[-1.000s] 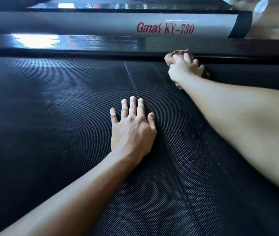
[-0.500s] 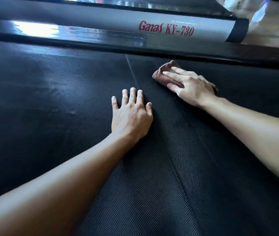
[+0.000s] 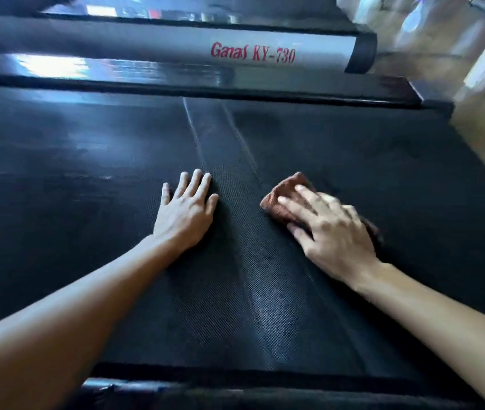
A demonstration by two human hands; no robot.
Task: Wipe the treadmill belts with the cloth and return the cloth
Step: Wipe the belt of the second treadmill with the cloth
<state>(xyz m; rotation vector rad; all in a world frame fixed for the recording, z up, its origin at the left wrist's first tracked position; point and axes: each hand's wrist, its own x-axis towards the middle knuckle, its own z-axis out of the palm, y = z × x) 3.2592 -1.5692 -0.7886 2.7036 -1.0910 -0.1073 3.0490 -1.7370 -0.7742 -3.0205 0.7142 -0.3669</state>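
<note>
A black, finely textured treadmill belt [image 3: 264,306] fills most of the head view, and two pale lines [image 3: 193,134] run side by side across it from the far edge towards the middle. The person's left grip [image 3: 186,210] lies flat on the belt, palm down and released, its fingers [image 3: 196,182] straight and slightly spread, holding nothing. To its right and apart from it, the right grip [image 3: 331,232] rests palm down on a reddish-brown cloth [image 3: 284,193], which lies bunched on the belt about midway between the far and near edges. The right fingers [image 3: 296,205] stretch out over the cloth and press it to the belt rather than curling round it, so this grip is released too; its thumb lies along the cloth's near side. This hand is blurred. Part of the cloth shows beyond the fingertips, and a darker bit peeks out past the knuckles. Both bare forearms come in from the bottom corners. Beyond the belt's far edge runs a glossy black side rail [image 3: 176,81], and behind it a grey tube [image 3: 117,42] bearing the red lettering "Ganas KY-730" [image 3: 253,53] and ending in a black end cap [image 3: 361,53]. A dark near rail [image 3: 235,393] borders the belt's near edge. At the upper right a tan floor [image 3: 478,134] shows, blurred.
</note>
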